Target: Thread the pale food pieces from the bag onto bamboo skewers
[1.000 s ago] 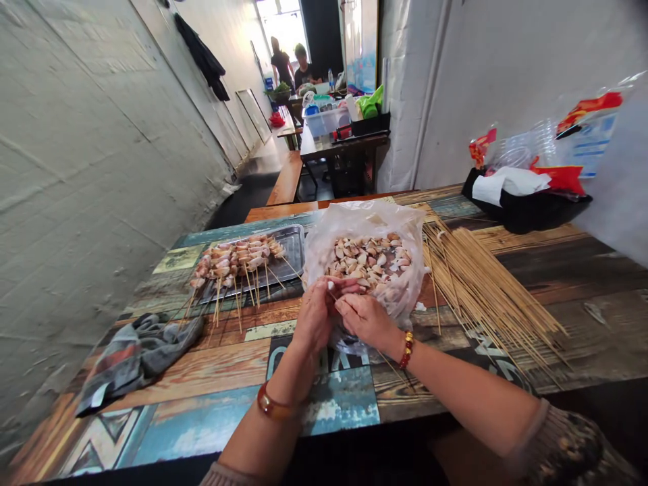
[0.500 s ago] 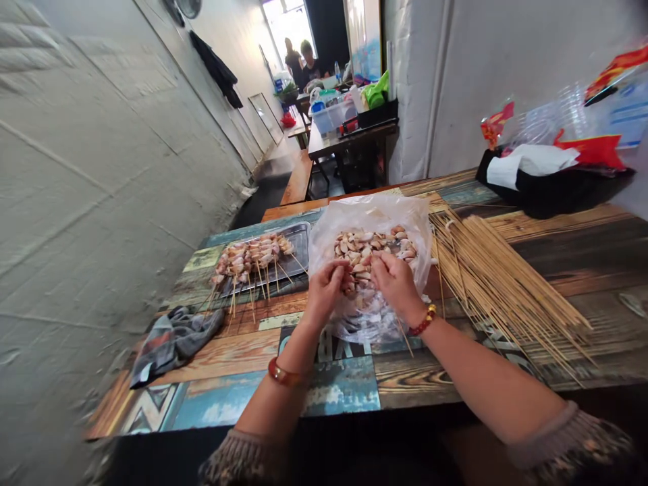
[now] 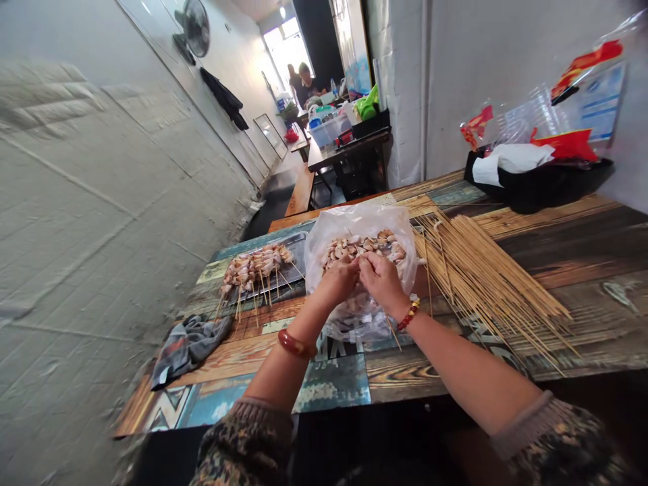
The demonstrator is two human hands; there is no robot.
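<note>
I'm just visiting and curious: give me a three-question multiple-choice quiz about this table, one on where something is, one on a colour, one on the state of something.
1. Where does the pile of bare bamboo sticks lie?
A. To the right of the plastic bag
B. On the metal tray
C. On the grey cloth

2. What colour is the bangle on the left wrist?
A. Green
B. Reddish-brown
C. White

3. How is the plastic bag of pieces?
A. Tied shut
B. Open at the top
C. Lying empty

Answers:
1 A: the sticks fan out on the table right of the bag; the metal tray holds loaded skewers.
2 B: the bangle is reddish-brown.
3 B: the pieces show through the mouth, where the left hand and right hand meet.
</note>
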